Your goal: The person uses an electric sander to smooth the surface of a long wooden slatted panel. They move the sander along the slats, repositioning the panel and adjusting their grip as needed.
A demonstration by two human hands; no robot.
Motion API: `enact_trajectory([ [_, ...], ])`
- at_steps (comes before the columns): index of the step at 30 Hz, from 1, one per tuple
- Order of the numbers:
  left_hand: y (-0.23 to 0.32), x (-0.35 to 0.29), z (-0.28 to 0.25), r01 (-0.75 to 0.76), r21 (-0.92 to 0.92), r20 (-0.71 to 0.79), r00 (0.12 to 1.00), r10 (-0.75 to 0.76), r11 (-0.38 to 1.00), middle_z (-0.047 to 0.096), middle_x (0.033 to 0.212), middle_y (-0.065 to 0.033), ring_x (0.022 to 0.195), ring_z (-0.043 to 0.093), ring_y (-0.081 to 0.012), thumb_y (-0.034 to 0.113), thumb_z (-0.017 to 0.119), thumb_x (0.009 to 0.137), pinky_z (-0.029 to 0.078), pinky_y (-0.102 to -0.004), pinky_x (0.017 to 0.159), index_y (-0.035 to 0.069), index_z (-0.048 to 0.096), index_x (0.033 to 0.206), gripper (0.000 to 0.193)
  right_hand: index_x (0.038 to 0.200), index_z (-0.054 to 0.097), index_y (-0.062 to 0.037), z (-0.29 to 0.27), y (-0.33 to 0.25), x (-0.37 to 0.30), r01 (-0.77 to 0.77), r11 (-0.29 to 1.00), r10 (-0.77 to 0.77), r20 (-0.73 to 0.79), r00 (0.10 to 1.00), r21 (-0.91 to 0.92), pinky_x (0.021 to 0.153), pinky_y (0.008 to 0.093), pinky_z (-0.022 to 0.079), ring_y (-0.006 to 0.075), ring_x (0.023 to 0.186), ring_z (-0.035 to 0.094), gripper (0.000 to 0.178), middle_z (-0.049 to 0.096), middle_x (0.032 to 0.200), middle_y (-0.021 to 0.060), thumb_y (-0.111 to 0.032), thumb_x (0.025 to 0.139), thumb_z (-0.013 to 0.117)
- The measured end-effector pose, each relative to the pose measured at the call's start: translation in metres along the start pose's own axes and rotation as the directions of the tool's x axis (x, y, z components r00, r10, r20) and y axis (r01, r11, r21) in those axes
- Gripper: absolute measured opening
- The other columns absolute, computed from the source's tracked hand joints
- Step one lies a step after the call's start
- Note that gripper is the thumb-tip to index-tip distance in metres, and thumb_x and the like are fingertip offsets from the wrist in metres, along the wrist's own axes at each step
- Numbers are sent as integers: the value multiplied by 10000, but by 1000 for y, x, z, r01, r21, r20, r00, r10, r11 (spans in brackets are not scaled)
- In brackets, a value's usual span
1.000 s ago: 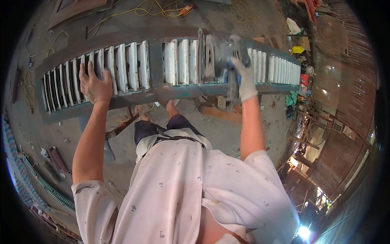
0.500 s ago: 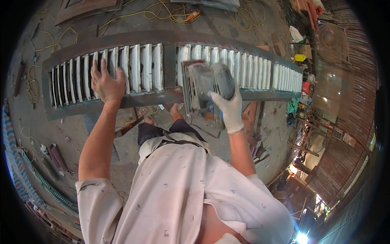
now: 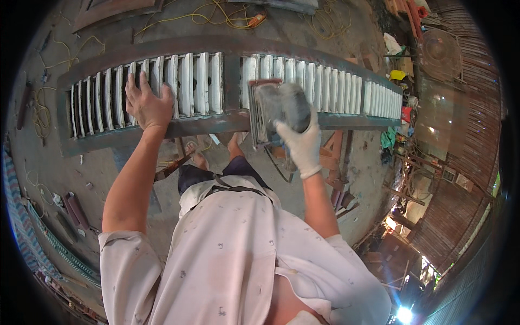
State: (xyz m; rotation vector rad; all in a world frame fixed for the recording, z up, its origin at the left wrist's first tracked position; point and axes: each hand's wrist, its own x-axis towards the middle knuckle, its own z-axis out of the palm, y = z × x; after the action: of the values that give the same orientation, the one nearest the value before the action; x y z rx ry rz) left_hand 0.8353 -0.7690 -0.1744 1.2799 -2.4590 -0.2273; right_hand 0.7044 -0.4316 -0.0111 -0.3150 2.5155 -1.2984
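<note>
Head view: left hand lies flat, fingers spread, on the slatted frame; gloved right hand grips a sander.

White slats, grey sander

Cord: tangled yellow cable on the concrete floor beyond the work.
Container: small yellow plastic can at right.
Wall: rusty corrugated sheets far right.
</note>
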Motion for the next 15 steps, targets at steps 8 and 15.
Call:
enact_trajectory([
  [8,1,5,-3,-65,-24,29,997,65,998,346,1765,-273,1639,305,-449,504,715,975,236,-632,1299,-6,512,1629,854,1595,474,37,29,-37,92,54,982,-58,-14,998,-183,1121,458,545,379,1281,713,942,717,1384,282,-307,831,904],
  [15,-41,-26,-36,-381,-166,190,893,409,909,278,1780,-324,1662,244,-505,384,717,1016,183,-610,1361,-82,359,1679,886,1475,601,35,50,-35,100,163,971,-162,18,987,-177,1050,401,571,305,1183,754,795,771,1297,216,-319,841,925],
])
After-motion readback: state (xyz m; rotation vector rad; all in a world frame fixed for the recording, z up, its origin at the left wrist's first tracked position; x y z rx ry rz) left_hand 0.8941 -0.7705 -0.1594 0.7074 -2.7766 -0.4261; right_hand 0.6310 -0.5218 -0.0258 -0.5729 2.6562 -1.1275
